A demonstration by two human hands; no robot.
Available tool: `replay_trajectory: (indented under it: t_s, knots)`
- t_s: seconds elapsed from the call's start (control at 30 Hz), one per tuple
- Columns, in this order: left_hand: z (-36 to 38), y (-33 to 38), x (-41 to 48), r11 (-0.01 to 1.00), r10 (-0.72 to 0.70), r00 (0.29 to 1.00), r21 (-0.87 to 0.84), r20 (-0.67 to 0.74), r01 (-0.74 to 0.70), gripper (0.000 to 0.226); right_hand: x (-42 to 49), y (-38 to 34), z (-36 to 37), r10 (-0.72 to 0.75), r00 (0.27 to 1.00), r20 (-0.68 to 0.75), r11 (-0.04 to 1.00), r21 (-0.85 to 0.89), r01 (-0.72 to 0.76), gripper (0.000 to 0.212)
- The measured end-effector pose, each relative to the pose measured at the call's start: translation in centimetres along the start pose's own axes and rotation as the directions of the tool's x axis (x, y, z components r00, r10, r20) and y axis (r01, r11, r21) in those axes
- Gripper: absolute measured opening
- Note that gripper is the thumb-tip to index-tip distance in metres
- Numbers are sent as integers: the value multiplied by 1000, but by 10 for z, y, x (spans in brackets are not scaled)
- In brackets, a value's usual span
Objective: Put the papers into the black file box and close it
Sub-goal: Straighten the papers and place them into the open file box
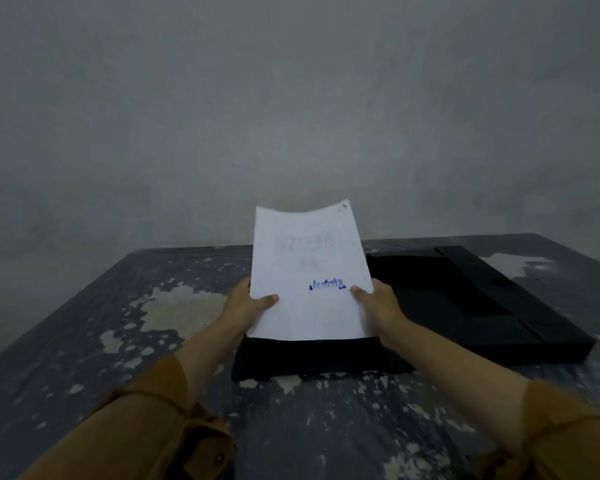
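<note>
My left hand (248,303) and right hand (378,303) each grip the stamped papers (309,271) by a side edge, tilted above the open black file box (319,358) on the table (118,306), ready for lowering flat inside.

white papers (309,271), black file box (465,299)

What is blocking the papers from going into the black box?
Nothing visible. Both hands, left and right, hold the papers right above the open black file box; its lid lies flipped aside.
</note>
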State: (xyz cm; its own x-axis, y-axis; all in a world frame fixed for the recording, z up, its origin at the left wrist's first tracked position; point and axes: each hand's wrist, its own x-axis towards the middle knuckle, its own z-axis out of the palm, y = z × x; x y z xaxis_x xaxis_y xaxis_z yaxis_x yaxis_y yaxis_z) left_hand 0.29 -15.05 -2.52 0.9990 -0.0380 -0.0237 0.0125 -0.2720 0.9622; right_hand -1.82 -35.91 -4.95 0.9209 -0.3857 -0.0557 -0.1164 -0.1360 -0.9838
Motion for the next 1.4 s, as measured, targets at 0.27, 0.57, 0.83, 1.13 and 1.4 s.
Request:
replay_trajectory:
  t_s: [0.27, 0.57, 0.83, 1.13, 1.4]
  knots:
    - [6, -12, -7, 971, -239, 970, 23, 43, 238, 44, -6, 9, -1, -9, 998, 59, 826, -562, 40, 29]
    - [29, -1, -11, 971, -239, 962, 27, 133, 237, 47, -16, 5, -23, 42, 950, 310, 292, -913, 285, 43]
    - [63, 0, -16, 973, -224, 969, -29, 108, 228, 47, -21, 0, -43, 3, 939, 343, 130, -932, 340, 51]
    - [88, -2, -16, 966, -247, 969, -83, 1, 246, 42, -34, 21, -108, -142, 907, 396, 302, -856, 421, 66]
    - [113, 7, -27, 972, -214, 967, -73, 137, 225, 44, -39, 33, -117, -197, 889, 414, 262, -852, 454, 88]
